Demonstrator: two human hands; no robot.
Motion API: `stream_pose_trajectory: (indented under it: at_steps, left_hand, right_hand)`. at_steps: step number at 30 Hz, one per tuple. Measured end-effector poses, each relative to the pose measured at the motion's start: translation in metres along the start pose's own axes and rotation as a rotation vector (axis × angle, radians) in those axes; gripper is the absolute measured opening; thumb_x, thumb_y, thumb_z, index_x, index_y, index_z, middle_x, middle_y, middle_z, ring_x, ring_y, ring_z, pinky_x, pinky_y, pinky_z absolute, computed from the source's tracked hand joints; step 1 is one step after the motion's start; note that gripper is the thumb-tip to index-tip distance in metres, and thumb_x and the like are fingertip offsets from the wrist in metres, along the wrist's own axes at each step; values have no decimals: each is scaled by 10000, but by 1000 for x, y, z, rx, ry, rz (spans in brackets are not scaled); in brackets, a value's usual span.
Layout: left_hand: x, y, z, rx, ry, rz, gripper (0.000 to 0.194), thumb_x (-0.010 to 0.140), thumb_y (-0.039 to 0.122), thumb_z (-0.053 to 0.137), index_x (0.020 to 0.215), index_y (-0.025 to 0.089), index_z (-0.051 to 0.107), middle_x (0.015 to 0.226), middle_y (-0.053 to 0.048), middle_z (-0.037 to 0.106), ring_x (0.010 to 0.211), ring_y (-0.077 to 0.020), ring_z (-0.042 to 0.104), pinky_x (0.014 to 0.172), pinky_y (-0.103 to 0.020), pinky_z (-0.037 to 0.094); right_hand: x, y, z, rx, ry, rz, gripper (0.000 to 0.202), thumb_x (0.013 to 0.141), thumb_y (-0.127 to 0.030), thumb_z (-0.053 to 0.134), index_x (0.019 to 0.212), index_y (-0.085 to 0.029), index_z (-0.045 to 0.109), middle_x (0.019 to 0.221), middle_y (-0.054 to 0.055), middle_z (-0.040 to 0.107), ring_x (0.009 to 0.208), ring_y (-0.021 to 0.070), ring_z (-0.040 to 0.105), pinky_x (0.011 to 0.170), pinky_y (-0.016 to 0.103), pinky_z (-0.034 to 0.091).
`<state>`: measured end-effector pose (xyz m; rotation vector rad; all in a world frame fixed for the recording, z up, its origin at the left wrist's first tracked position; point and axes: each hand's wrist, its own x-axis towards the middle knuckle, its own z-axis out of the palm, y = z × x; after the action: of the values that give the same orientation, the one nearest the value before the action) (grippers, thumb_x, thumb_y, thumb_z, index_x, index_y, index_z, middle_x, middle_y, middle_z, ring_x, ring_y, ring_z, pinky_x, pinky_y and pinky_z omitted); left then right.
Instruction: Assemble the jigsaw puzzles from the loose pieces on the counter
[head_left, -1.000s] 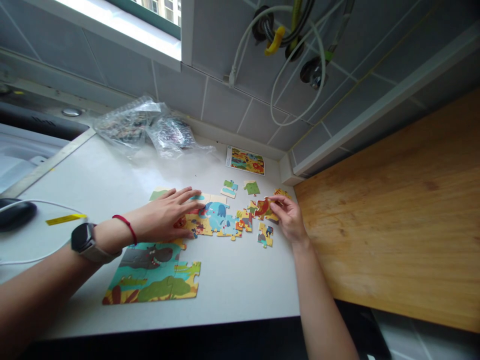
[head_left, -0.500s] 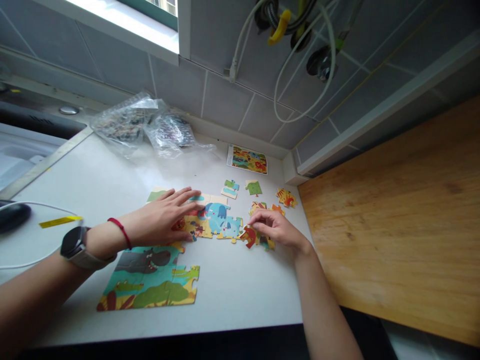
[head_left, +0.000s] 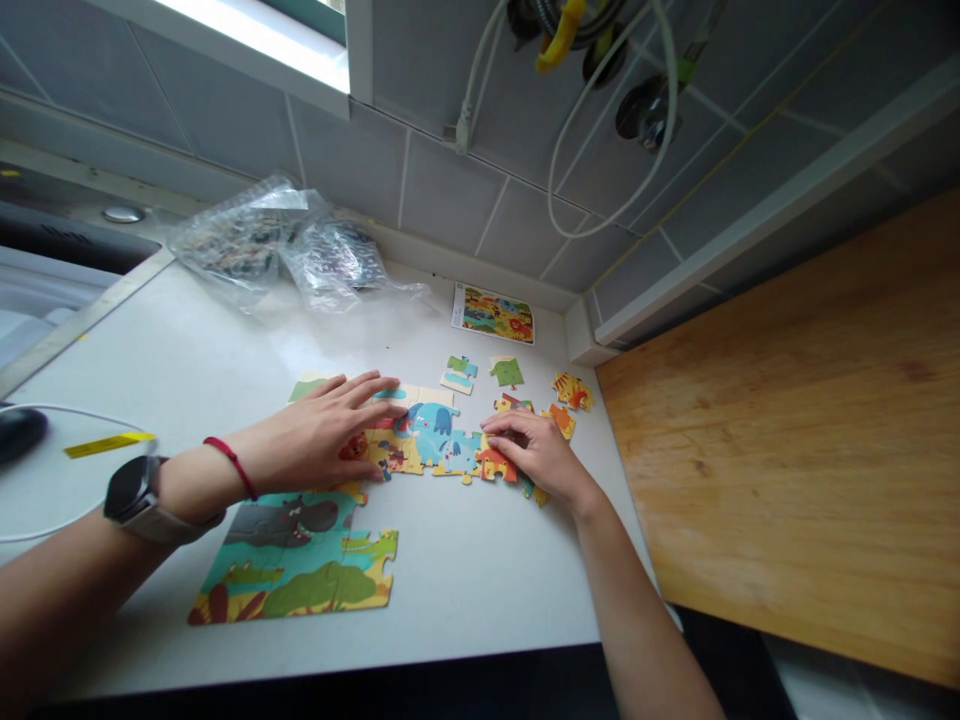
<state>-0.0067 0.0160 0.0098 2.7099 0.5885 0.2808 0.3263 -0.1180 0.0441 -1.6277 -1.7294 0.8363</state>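
Observation:
My left hand (head_left: 330, 425) lies spread over the joined part of a jigsaw puzzle (head_left: 311, 580), covering some of its pieces. A hippo and crocodiles show on the puzzle's near part, and blue elephants (head_left: 435, 430) on its far strip. At the right end of that strip, my right hand (head_left: 540, 450) has its fingers closed on an orange and yellow puzzle piece (head_left: 496, 463). This piece touches or overlaps the small elephant's edge; whether it is interlocked I cannot tell. Several loose pieces, one orange (head_left: 562, 420), lie beside and partly under my right hand.
Further back lie a green puzzle piece (head_left: 505, 371), a green and blue one (head_left: 459, 374) and a striped one (head_left: 573, 390). A picture card (head_left: 493, 314) and clear plastic bags (head_left: 337, 262) lie near the wall. A wooden board (head_left: 795, 430) borders the right side.
My right hand has moved slightly left with the puzzle piece, which now lies against the elephant strip and shows more of its orange face. My left hand stays on the puzzle.

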Motion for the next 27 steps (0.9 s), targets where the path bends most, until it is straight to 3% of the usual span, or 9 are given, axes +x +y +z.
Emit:
stream_pose_trajectory:
  at_steps: [12,20,27]
  left_hand:
    - [0,3,-16,-32,-78,-28,538,877,503,771,1378,341,662,1616,-117,501,1432,-413,535,1137,-606,481]
    - [-4,1,-25,-47,-102,-49,535,852,472,779,1360,348,665,1608,-95,515,1353,-387,611,1114,-572,517]
    - [-6,-3,-29,-56,-114,-61,521,826,434,802,1323,341,674,1596,-95,533,1337,-384,634,1109,-581,528]
  right_hand:
    - [0,7,1,-54,55,-85,104,936,-166,708,867,-225,760,975,61,758,954,215,718,901,370,552]
    - [-1,13,8,165,145,-40,64,916,-260,733,863,-239,762,985,71,743,974,226,711,812,352,581]
    - [3,11,22,167,203,-3,96,872,-296,761,803,-231,743,965,77,728,922,218,705,682,307,597]
